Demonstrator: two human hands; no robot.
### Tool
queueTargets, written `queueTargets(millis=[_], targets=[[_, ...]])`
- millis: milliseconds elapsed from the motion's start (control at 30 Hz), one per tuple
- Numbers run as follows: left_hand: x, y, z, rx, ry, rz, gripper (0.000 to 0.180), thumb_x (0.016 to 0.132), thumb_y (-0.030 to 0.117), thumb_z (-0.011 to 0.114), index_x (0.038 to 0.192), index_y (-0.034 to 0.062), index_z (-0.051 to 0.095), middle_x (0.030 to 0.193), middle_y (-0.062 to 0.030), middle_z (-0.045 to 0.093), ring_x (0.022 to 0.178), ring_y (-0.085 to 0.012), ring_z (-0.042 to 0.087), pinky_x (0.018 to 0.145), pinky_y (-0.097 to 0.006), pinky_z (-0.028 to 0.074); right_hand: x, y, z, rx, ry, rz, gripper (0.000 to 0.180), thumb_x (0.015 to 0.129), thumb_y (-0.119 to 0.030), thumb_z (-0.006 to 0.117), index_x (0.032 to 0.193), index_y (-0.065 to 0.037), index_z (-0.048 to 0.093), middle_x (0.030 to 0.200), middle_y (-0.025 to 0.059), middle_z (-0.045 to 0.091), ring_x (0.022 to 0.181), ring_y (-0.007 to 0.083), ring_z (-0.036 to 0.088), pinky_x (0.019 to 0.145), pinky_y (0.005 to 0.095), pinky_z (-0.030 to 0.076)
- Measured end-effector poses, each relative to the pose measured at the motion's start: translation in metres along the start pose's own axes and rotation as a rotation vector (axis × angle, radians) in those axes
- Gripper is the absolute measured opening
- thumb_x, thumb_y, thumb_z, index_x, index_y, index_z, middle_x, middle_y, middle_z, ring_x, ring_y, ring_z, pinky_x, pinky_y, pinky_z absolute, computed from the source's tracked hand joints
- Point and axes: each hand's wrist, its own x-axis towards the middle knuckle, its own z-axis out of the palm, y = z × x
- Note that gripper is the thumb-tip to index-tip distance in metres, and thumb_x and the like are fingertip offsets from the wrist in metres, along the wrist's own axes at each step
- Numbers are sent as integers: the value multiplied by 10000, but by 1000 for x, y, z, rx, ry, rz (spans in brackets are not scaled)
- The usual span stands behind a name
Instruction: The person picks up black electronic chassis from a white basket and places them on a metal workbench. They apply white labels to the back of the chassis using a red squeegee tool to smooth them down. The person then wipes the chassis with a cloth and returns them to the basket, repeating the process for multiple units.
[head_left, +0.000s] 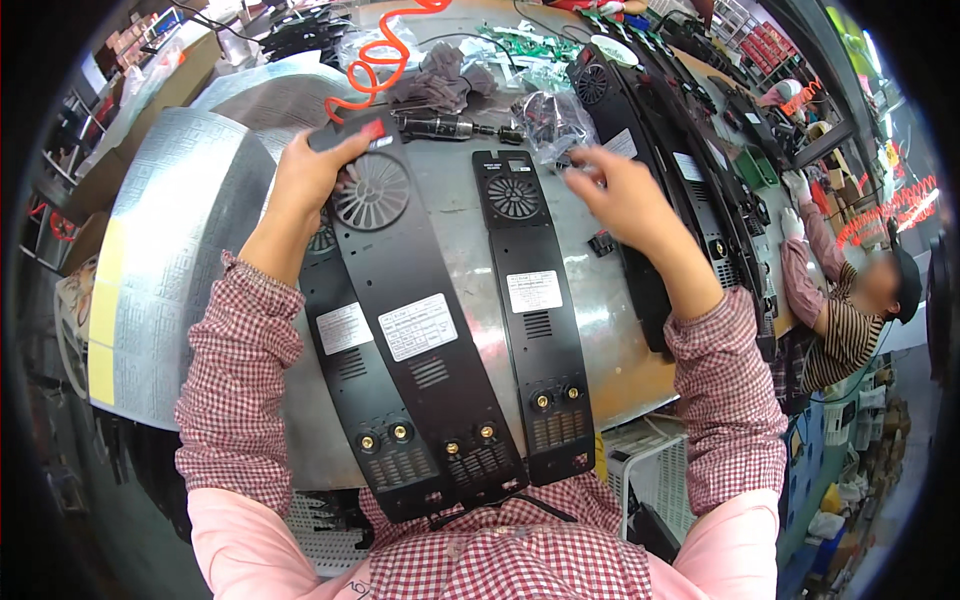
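Steel bench [620, 330] lies bare between middle panel [535, 320] and right hand [625, 195].

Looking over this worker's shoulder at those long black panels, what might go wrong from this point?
Possible slips, as I judge them:
1. The left hand grips only the far end of the top black panel, which lies across another panel; it could slide or scratch the one beneath.
2. The right hand pinches a small part by the plastic bag; it could drop and get lost among the clutter.
3. All three panels overhang the table's near edge.
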Motion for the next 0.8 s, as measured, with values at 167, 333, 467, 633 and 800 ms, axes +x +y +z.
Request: queueTargets(millis=[167, 333, 467, 633, 800], targets=[[3, -28, 61, 810, 149, 495, 685, 830, 409, 720, 1356, 10, 540, 1371, -242, 529, 1311, -369, 470, 1089, -458, 376, -34, 82, 39, -436, -192, 108, 465, 851, -200, 685, 1280, -69, 563, 1093, 213, 615, 1019, 397, 628, 882, 461, 511], [-1, -14, 160, 650, -275, 592, 611, 887, 434, 661, 1334, 30, 559, 1445, -175, 473, 1336, -339, 446, 1084, -502, 350, -35, 95, 51, -263, -75, 12, 408, 809, -53, 704, 1202, -43, 597, 1035, 199, 597, 940, 390, 638, 822, 438, 529], [7, -16, 202, 844, -305, 445, 664, 852, 502, 689, 1269, -6, 597, 1451, -188, 431, 1361, -385, 360, 1097, -507, 322, -39, 54, 28, 106, 100, -72, 418, 794, -1, 729, 1195, -39, 616, 1020, 138, 601, 879, 272, 659, 779, 343, 556], [25, -24, 182, 401, -308, 273, 508, 769, 336, 822, 1144, 55, 627, 1204, -180, 590, 1105, -303, 595, 941, -378, 473, -58, 11, 6, 249, 210, -322, 460, 774, -5, 780, 1208, -61, 637, 1074, 82, 646, 893, 162, 660, 744, 260, 571], [-12, 41, 118, -558, -529, -118, 451, 893, 82, 696, 1286, 48, 479, 1097, -67, 626, 985, -151, 642, 844, -321, 530, -74, -18, -12, 407, 278, -397, 465, 792, 26, 751, 1231, -70, 633, 1048, 62, 638, 888, 142, 644, 726, 260, 569]])
